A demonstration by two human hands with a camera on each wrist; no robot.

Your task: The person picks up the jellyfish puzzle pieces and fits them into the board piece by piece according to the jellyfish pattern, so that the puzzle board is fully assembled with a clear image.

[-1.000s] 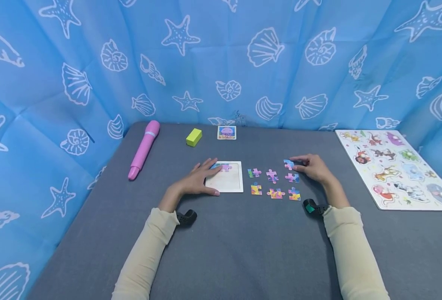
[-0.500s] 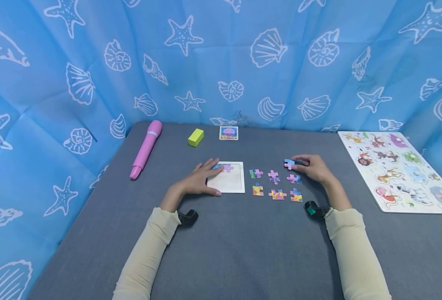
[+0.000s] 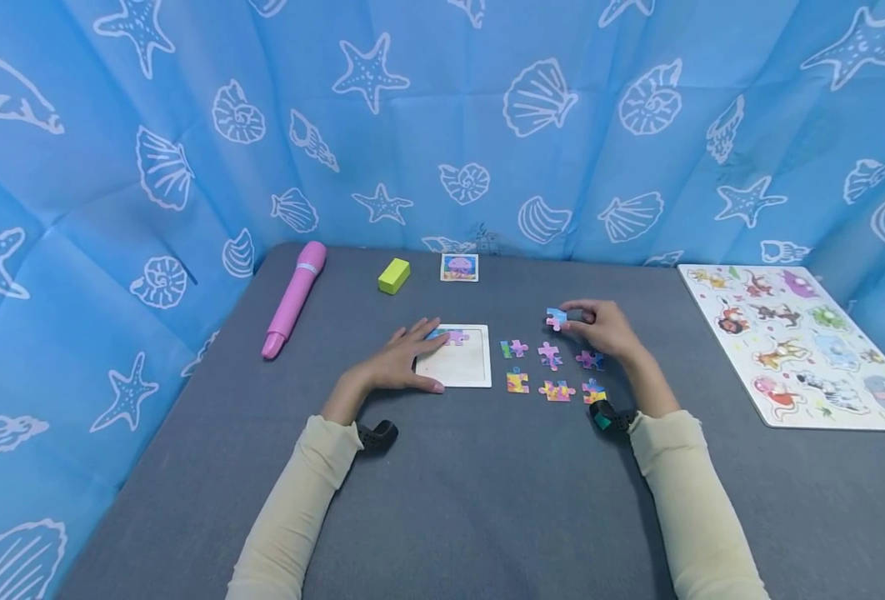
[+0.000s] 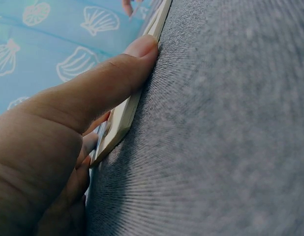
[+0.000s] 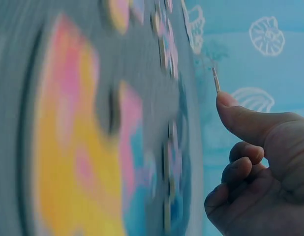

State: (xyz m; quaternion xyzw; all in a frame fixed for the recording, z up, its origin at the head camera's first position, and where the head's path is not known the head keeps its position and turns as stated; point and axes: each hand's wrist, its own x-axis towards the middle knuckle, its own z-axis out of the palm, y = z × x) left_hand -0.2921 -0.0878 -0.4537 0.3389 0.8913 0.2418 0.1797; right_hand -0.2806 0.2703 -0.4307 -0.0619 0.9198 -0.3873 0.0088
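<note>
In the head view my left hand (image 3: 397, 364) lies with spread fingers over the left side of a white square puzzle tray (image 3: 453, 367). Its thumb rests along the near edge of the tray (image 4: 125, 115), as the left wrist view shows. Joined blue and pink puzzle pieces (image 3: 455, 337) sit along the tray's upper edge, partly under the fingers. My right hand (image 3: 606, 327) pinches a blue and pink puzzle piece (image 3: 556, 319) between thumb and fingertips, above the loose ones. The right wrist view shows that piece (image 5: 216, 79) edge-on at the thumb tip.
Several loose puzzle pieces (image 3: 550, 356) lie in two rows right of the tray. Farther back are a jellyfish picture card (image 3: 459, 267) and a yellow-green block (image 3: 393, 276). A pink wand-like object (image 3: 295, 300) lies left, an animal puzzle board (image 3: 802, 342) right.
My right hand has lifted the blue and pink piece from the far right of the loose pieces and moved it left and slightly back. The left hand stays on the tray.
</note>
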